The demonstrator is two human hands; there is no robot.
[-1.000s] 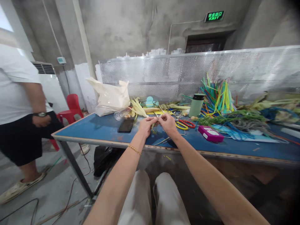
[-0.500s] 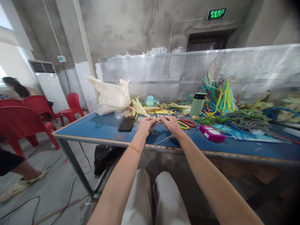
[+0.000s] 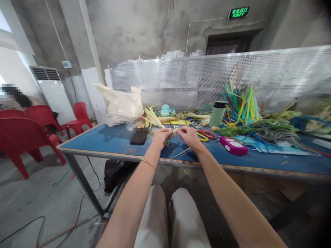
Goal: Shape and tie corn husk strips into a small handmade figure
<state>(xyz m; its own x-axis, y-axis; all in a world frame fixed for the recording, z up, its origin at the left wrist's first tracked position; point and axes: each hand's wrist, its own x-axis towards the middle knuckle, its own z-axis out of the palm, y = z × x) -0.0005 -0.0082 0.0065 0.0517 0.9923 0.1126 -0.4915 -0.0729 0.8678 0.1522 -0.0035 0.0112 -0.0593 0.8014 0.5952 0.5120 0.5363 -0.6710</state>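
My left hand [image 3: 161,137] is closed above the blue table [image 3: 111,143], thumb and fingers pinching a small pale strip [image 3: 174,130] that looks like corn husk. Just to its right, my right hand [image 3: 190,137] is also closed, its fingertips at the other side of this strip. Greenish ends hang below the left fingers. Scissors with red handles [image 3: 207,134] and another pair with yellow handles [image 3: 202,138] lie beside the right hand. Pale corn husks [image 3: 153,118] are heaped behind the left hand. Thin grey cords [image 3: 181,153] rest under the hands.
A dark phone [image 3: 139,136] and a white plastic bag [image 3: 125,106] are on the left. Rightward stand a green bottle [image 3: 217,115], a purple box [image 3: 233,145], colourful strips [image 3: 244,105] and tangled cords [image 3: 269,131]. A perforated metal panel [image 3: 165,79] runs behind. Red chairs [image 3: 28,148] stand left.
My fingertips have shifted slightly around the pale strip, the right ones a little further right. At the left edge, a person's leg and shoe have gone out of view.
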